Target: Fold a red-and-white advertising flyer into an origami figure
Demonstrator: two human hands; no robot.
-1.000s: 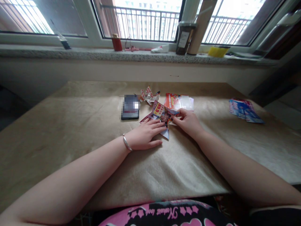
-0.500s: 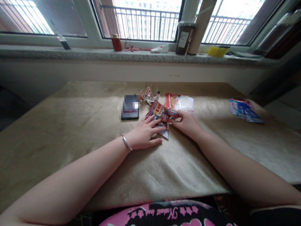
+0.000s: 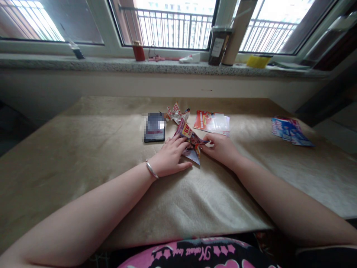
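Note:
A colourful printed paper (image 3: pixel 187 131), folded and creased, lies at the middle of the table between my hands. Across its left part rests my left hand (image 3: pixel 173 153), palm down with the fingers spread and the thumb stretched out. At the paper's right edge, the thumb and fingers of my right hand (image 3: pixel 219 146) pinch a raised fold. A pointed corner of the paper sticks out toward me. Just beyond it sits a crumpled piece of printed paper (image 3: pixel 177 113), touching or nearly touching it.
A dark phone (image 3: pixel 154 128) lies left of the paper. Red and white leaflets (image 3: pixel 213 122) are behind my right hand, and blue leaflets (image 3: pixel 291 131) lie far right on the cloth-covered table (image 3: pixel 83 160). A windowsill (image 3: pixel 106 65) with containers runs along the back.
The fingers of my left hand have drawn back slightly to the left and closer together. My right hand's fold in the paper looks narrower and more pinched.

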